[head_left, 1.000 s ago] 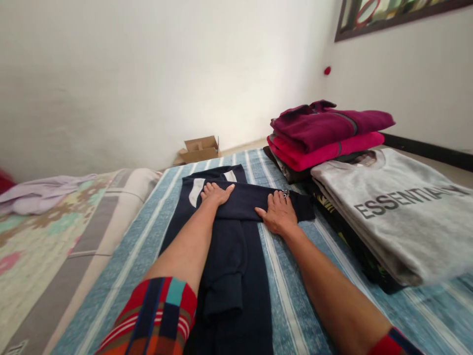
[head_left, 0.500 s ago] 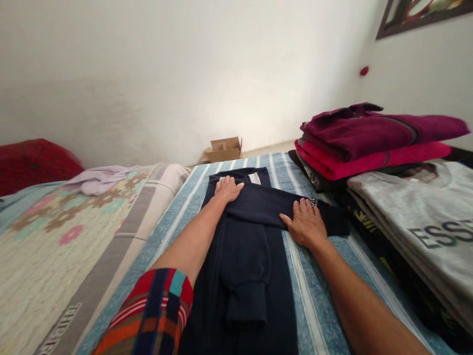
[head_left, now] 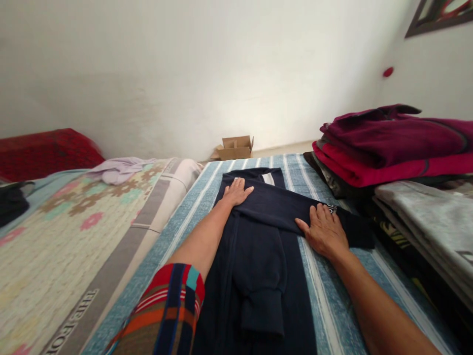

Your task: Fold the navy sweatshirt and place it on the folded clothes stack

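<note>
A dark navy sweatshirt (head_left: 260, 261) lies partly folded on a blue striped sheet (head_left: 185, 212). One of its sleeves runs down the middle toward me, cuff nearest; the other stretches across to the right, with small white lettering on it. My left hand (head_left: 236, 192) rests open on the shoulder end of the crosswise sleeve, fingers spread. Farther along the same sleeve, beside the lettering, my right hand (head_left: 327, 229) lies flat with its thumb apart. Both palms press on the cloth and neither grips it. The sweatshirt's lower end runs out of view.
To the right stand folded clothes: a maroon and pink pile (head_left: 391, 143) and a grey shirt stack (head_left: 424, 207). A floral quilt (head_left: 111, 236) with a lilac cloth (head_left: 120, 170) covers the left side. Beyond the far edge is an open cardboard box (head_left: 236, 148).
The view has swung slightly left, so everything appears shifted to the right. Both hands stay flat on the crosswise sleeve, and the sweatshirt keeps its shape.
</note>
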`<state>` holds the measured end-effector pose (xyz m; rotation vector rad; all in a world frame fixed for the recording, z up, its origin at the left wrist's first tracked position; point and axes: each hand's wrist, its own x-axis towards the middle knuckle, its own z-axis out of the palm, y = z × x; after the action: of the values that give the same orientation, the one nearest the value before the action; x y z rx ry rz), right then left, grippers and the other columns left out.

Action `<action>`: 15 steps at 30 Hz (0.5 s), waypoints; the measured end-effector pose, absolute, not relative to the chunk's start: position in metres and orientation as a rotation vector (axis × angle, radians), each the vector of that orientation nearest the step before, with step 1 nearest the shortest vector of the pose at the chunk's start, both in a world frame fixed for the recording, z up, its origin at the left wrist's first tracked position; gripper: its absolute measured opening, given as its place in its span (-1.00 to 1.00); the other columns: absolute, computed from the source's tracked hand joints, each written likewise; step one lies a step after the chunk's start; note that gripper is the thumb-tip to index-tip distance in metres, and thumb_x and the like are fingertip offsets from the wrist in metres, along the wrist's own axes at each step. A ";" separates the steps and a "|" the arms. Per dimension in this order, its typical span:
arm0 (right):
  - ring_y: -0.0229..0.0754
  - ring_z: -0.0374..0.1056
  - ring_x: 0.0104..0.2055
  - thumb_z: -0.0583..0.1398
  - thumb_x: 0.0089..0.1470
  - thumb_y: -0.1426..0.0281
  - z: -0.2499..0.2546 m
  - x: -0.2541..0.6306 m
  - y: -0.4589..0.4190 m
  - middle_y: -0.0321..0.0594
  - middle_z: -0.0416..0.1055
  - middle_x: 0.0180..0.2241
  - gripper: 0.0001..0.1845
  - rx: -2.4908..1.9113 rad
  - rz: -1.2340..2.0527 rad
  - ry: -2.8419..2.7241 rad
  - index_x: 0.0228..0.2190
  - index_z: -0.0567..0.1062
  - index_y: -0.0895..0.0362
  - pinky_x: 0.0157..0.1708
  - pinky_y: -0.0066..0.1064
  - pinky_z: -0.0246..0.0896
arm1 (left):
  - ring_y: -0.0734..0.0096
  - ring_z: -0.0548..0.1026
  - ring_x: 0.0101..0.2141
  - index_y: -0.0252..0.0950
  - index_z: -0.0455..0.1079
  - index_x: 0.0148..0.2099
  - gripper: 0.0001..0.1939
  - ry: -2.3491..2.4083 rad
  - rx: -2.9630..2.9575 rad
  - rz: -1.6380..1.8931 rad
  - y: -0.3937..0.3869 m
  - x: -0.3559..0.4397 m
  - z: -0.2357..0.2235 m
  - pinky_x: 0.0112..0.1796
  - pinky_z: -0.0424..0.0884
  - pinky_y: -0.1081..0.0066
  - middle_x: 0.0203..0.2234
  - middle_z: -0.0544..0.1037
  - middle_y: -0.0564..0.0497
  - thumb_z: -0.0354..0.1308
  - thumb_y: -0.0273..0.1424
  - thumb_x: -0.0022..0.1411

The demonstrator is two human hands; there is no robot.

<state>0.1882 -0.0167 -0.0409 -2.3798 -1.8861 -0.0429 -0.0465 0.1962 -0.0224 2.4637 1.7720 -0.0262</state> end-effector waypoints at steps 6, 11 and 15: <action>0.13 -0.17 0.28 -0.18 0.17 -0.01 -0.043 0.189 -0.017 0.20 -0.01 0.22 -0.18 -2.376 -0.058 -1.896 0.18 0.11 0.40 0.16 -0.08 -0.25 | 0.15 -0.08 0.27 -0.33 -0.01 0.28 -0.32 1.733 2.480 0.120 0.193 -0.046 -0.016 0.15 0.00 0.05 0.28 0.00 -0.15 -0.33 0.00 0.28; 0.13 -0.14 0.27 -0.18 0.17 -0.01 -0.045 0.188 -0.018 0.19 0.03 0.21 -0.19 -2.368 -0.092 -1.898 0.17 0.14 0.39 0.16 -0.09 -0.23 | 0.34 0.20 0.17 -0.33 0.20 0.16 -0.52 1.660 2.539 0.138 0.189 -0.066 0.013 0.13 0.12 0.36 0.16 0.28 -0.09 -0.33 -0.31 0.33; 0.14 -0.12 0.26 -0.16 0.17 0.00 -0.046 0.188 -0.019 0.21 0.04 0.20 -0.19 -2.360 -0.129 -1.907 0.16 0.14 0.41 0.15 -0.09 -0.21 | 0.34 0.22 0.15 -0.36 0.20 0.15 -0.54 1.642 2.581 0.116 0.152 -0.097 0.017 0.15 0.09 0.38 0.15 0.28 -0.10 -0.24 -0.43 0.26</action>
<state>0.1875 -0.0188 -0.0457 -2.3601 -1.9074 -0.1289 -0.0968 0.1518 0.0167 2.5810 1.6416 0.1162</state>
